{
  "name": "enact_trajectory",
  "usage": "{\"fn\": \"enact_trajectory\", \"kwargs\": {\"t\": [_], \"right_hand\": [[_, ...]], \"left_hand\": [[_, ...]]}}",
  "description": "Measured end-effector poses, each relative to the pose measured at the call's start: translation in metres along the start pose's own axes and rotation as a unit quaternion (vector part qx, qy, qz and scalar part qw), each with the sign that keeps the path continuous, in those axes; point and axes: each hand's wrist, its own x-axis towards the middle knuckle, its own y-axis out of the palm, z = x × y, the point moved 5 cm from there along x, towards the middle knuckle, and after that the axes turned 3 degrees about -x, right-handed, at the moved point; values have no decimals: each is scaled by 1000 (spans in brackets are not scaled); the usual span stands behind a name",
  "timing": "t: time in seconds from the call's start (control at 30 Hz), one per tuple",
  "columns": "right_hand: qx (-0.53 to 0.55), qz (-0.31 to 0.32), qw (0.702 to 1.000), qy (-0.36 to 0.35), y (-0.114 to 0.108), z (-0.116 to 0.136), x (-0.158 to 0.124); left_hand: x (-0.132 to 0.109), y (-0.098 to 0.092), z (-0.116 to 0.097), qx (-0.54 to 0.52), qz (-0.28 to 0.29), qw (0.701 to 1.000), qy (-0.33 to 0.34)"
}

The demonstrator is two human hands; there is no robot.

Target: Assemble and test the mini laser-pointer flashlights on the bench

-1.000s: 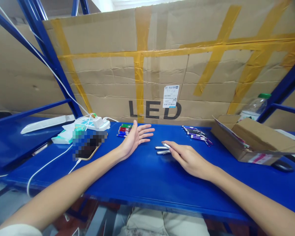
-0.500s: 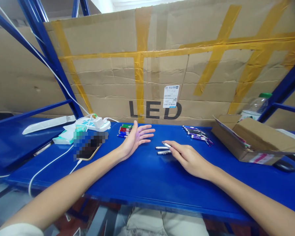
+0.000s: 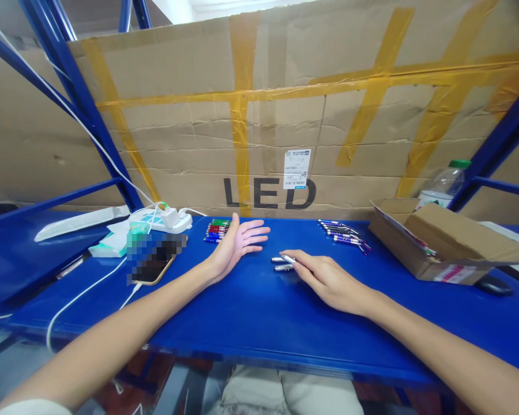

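- Your right hand (image 3: 328,279) pinches a silver pen (image 3: 289,259) between thumb and fingers, low over the blue table (image 3: 259,323).
- Two more silver pens (image 3: 281,268) lie side by side just under it, dark ends toward your left; from this angle you cannot tell whether the held one touches them.
- Your left hand (image 3: 237,245) holds nothing, thumb raised and fingers spread apart, beside a row of green, red and blue pens (image 3: 215,230) that it partly hides; contact there cannot be made out.
- Toward your right, purple and black pens (image 3: 343,233) lie in a looser, slanting group, well apart from the silver ones and near a cardboard box (image 3: 398,253).
- A phone (image 3: 155,266) and a white power strip (image 3: 155,219) sit to your left, before a tall carton (image 3: 190,144) printed "LED".
- The step in hand appears to be handling the silver pens one by one; whether you are placing or lifting this one, the moment does not settle.
- The next move seems to call for a light pinch and a level barrel, lest the pens below roll.
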Motion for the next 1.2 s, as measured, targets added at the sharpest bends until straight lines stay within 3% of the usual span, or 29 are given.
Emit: {"fn": "enact_trajectory", "kwargs": {"t": [0.2,0.5,0.9,0.97,1.1,1.2], "right_hand": [[-3,33,999,-17,4,9,0],[14,-11,1000,-4,1,2,0],[12,15,1000,-16,5,8,2],[19,-7,1000,-7,3,5,2],[33,-115,993,18,-8,-6,1],[29,-122,991,37,-9,-11,2]], "left_hand": [[1,0,-1,-4,-3,1000,6],[-1,1,-1,4,5,1000,1],[1,-1,0,-4,-1,1000,2],[1,-1,1,-3,2,1000,0],[-1,0,-1,4,4,1000,-1],[-2,1,-3,5,3,1000,2]]}}
